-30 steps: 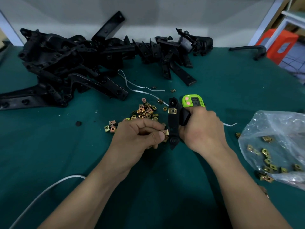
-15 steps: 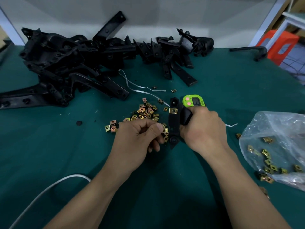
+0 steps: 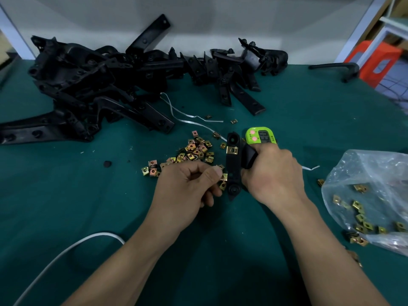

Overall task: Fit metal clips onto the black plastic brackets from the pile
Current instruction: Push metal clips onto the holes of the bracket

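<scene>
While the right hand (image 3: 272, 174) grips a black bracket (image 3: 233, 166) over the desk (image 3: 88, 206), the left hand (image 3: 187, 188) pinches a metal clip (image 3: 223, 177) at its side.

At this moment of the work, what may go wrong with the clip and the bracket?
1. The left hand pinches the metal clip with its fingertips only, beside the bracket; it may slip or go on crooked.
2. The right hand holds the bracket from one side only, so pushing might twist it.
3. The loose clips lie close to the left hand and could be scattered.
</scene>
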Demonstrator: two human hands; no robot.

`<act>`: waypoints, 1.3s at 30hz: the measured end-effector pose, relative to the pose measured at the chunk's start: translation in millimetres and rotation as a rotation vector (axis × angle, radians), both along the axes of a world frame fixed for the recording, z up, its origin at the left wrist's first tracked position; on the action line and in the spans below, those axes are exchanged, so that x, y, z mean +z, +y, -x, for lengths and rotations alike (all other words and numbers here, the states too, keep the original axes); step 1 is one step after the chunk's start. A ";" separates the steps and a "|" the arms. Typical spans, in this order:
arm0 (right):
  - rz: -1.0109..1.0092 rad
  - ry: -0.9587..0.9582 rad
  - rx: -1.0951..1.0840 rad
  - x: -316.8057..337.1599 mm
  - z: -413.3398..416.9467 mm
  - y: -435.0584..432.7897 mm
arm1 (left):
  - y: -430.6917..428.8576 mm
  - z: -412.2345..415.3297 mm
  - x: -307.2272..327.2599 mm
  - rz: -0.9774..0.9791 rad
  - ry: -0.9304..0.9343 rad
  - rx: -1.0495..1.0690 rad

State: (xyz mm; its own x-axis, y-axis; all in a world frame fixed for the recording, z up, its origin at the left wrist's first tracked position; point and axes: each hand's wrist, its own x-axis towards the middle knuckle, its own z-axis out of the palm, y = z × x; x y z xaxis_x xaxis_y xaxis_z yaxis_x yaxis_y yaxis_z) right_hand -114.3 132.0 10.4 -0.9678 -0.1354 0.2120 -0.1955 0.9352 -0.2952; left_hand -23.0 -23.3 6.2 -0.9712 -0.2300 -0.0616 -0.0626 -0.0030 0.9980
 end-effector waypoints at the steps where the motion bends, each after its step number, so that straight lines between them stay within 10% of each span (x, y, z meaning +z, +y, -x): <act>1: -0.004 -0.002 0.001 0.4 -0.5 -0.3 | 0.2 0.0 0.5 0.007 0.002 -0.002; 28: 0.011 -0.078 -0.115 5.9 -19.1 -17.1 | 23.0 -22.8 2.5 0.139 0.118 0.195; 34: 0.008 -0.109 -0.139 11.1 -12.7 -7.9 | 20.0 -21.7 9.0 0.469 0.040 0.160; 39: 0.510 -0.438 0.131 49.4 -14.4 10.8 | 28.0 3.1 42.4 0.537 0.123 0.104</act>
State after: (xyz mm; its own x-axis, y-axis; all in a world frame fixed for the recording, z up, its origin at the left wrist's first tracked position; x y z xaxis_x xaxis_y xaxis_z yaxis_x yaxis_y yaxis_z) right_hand -99.9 142.8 59.8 -0.9614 -0.2439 -0.1270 -0.0594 0.6350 -0.7702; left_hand -26.1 4.7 48.7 -0.9343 -0.2930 0.2030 0.0279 0.5077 0.8611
